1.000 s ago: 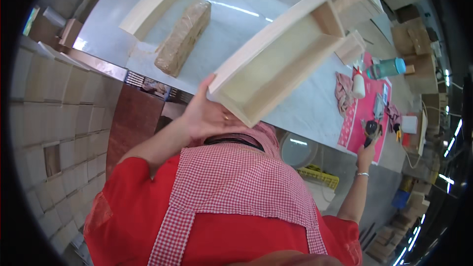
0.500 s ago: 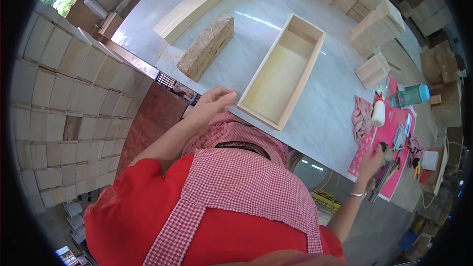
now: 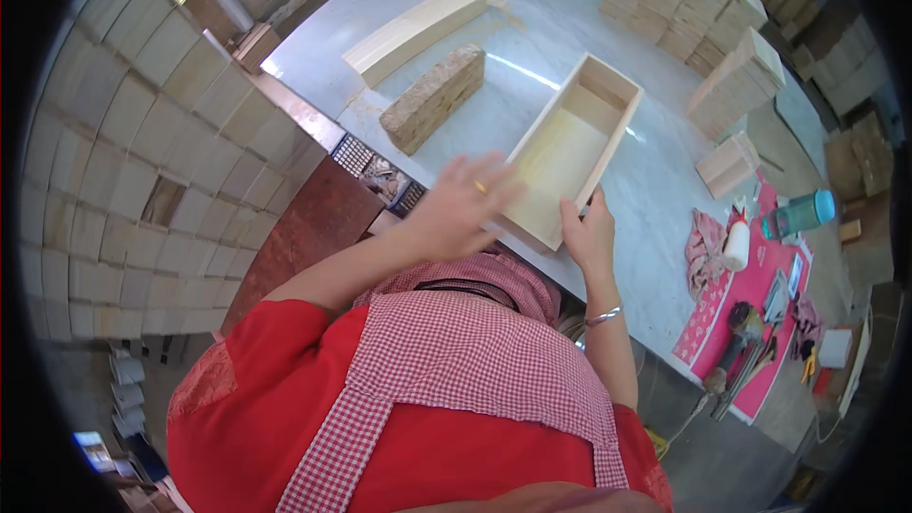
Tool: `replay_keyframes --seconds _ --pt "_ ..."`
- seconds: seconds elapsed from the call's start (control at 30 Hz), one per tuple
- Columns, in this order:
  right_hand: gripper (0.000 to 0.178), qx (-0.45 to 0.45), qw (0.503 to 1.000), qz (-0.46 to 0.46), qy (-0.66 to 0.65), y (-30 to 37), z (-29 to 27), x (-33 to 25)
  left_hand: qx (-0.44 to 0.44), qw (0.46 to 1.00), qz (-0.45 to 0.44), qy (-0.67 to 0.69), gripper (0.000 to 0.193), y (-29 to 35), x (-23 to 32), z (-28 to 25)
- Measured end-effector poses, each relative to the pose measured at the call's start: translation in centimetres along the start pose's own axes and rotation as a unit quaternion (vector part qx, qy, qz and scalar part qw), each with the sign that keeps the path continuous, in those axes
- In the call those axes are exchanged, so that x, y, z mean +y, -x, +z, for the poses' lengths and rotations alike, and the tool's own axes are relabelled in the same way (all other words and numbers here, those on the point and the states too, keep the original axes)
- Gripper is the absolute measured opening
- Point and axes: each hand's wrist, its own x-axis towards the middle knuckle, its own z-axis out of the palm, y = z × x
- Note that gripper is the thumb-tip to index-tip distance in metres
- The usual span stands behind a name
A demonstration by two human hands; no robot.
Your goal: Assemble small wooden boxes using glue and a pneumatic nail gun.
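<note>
A long, open-topped box of pale wood (image 3: pixel 570 144) lies slantwise on the table in front of me. My right hand (image 3: pixel 589 233) grips its near right corner, thumb by the near end and fingers on the outer side. Over the near left corner hovers my left hand (image 3: pixel 472 204), fingers spread and smeared by motion; whether it touches the wood I cannot tell. A rough brown brick-shaped block (image 3: pixel 433 98) stands on edge to the left of the box. Beyond that block lies a long pale wooden piece (image 3: pixel 416 34).
On the pale marbled table (image 3: pixel 646 256), a pink mat (image 3: pixel 708 328) at right bears tools, a cloth (image 3: pixel 705 252) and a white bottle (image 3: pixel 736 247). A teal bottle (image 3: pixel 798 215) lies beside them. Wooden boxes (image 3: pixel 679 5) stand stacked at the back; more (image 3: pixel 123 180) form a wall at left.
My right hand has come from the tools on the pink mat to the box's near right corner. My left hand has moved right, spreading its fingers over the box. The whole view has shifted.
</note>
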Motion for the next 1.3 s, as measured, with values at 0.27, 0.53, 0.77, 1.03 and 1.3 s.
replay_keyframes --seconds 0.27,0.53,0.77,1.03,1.3 --pt "0.05 0.025 0.989 -0.109 -0.1 1.5 1.2 -0.9 0.039 0.988 0.126 -0.082 0.012 1.9 2.2 2.5" --pt "0.057 -0.087 0.919 -0.332 -0.195 1.3 3.3 -13.1 0.258 0.885 0.006 -0.388 0.024 4.5 -1.3 -16.5" --pt "0.058 -0.232 0.922 -0.28 -0.131 -1.3 9.8 -10.8 0.358 0.657 -0.099 -0.656 0.037 11.4 0.7 -38.6" --pt "0.052 -0.326 0.895 -0.282 -0.116 -4.5 17.9 -10.8 0.387 0.436 -0.295 -0.757 0.07 24.5 3.0 -60.5" --pt "0.049 -0.332 0.895 -0.293 -0.063 -5.5 21.9 -14.6 0.369 0.435 -0.468 -0.675 0.064 30.8 -1.1 -67.6"
